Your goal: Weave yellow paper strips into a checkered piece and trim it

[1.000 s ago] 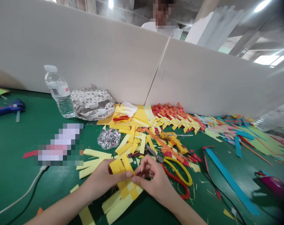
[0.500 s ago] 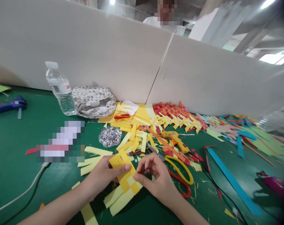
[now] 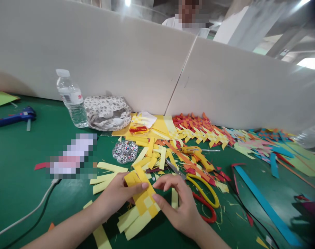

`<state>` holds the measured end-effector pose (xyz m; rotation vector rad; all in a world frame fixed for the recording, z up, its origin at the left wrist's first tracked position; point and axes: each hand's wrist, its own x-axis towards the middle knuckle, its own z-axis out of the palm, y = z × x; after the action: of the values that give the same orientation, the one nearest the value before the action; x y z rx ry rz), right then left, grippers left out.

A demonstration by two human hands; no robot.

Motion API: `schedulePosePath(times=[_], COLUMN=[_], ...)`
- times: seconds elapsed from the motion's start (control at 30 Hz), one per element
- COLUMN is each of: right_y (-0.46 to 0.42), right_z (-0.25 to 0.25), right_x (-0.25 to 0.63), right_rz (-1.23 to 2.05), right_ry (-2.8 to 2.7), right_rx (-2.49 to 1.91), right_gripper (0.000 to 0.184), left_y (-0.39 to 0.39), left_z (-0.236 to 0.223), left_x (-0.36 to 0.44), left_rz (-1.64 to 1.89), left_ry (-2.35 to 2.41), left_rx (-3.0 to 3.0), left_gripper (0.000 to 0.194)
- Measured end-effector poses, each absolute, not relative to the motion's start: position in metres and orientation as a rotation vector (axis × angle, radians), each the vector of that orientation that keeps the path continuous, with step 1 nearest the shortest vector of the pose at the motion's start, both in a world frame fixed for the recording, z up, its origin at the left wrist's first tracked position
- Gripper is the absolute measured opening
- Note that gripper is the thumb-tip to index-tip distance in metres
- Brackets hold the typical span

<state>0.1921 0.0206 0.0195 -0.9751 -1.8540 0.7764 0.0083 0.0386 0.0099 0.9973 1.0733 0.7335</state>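
Note:
My left hand point(image 3: 119, 192) grips a woven paper piece point(image 3: 147, 201) of bright and pale yellow strips, its thumb lying on top. Loose pale strip ends hang from the piece toward me. At its right edge is my right hand point(image 3: 179, 204), fingers curved and apart, the thumb tip at the paper; whether it touches is unclear. Just right of that hand lie scissors point(image 3: 177, 169) with one yellow and one red handle loop. Cut yellow strips point(image 3: 107, 167) are scattered beyond and beside my hands.
Behind are a clear case of googly eyes point(image 3: 125, 151), a yellow glue gun point(image 3: 203, 160), finished woven pieces point(image 3: 196, 126), a patterned pouch point(image 3: 108, 110) and a water bottle point(image 3: 72, 100). A blurred phone-like object point(image 3: 75, 152) with a white cable and a blue glue gun point(image 3: 12, 119) lie left. A person stands behind the partition point(image 3: 116, 62).
My right fingers have opened a little and drawn slightly away from the paper's edge. My left hand keeps its hold. The whole view has shifted slightly.

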Motion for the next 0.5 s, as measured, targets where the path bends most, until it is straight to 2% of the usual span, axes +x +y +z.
schedulePosePath(times=[0.1, 0.2, 0.37, 0.5], right_y=[0.017, 0.015, 0.019, 0.022], right_z=[0.02, 0.021, 0.022, 0.024], right_x=[0.19, 0.188, 0.19, 0.192], right_rz=[0.74, 0.804, 1.316, 1.497], right_ry=[-2.04, -1.872, -1.61, -1.579], right_rx=[-0.921, -1.0, -1.205, -1.277], right_gripper=[0.022, 0.023, 0.033, 0.035], left_y=[0.039, 0.038, 0.033, 0.028], left_z=[0.009, 0.011, 0.016, 0.019], left_x=[0.009, 0.009, 0.01, 0.01], left_rz=[0.724, 0.727, 0.753, 0.716], left_ry=[1.079, 1.109, 1.13, 1.204], left_rx=[1.023, 1.067, 1.188, 1.455], left_gripper=[0.032, 0.033, 0.033, 0.03])
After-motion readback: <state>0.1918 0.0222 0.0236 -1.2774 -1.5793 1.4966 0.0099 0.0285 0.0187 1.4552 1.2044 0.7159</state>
